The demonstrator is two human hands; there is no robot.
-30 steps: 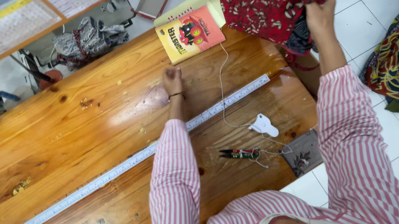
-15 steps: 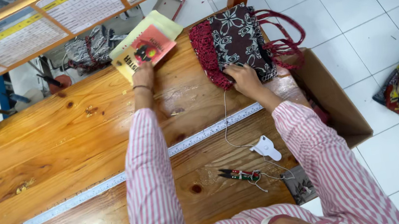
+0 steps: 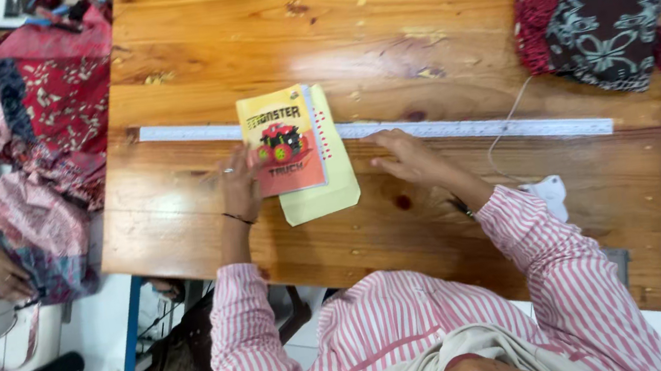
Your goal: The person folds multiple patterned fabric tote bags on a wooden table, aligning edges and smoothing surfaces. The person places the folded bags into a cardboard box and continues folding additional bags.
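Booklet [image 3: 283, 142] now lies mid-table under left hand [image 3: 241, 188], across ruler [image 3: 460, 126].

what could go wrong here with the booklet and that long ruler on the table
1. The booklet and the yellow sheet under it lie across the long ruler, so they may rock or sit unevenly.
2. The left hand touches only the booklet's edge; the stack could slide.
3. The right hand rests by the ruler and might nudge it askew. A loose white thread crossing the ruler could snag.
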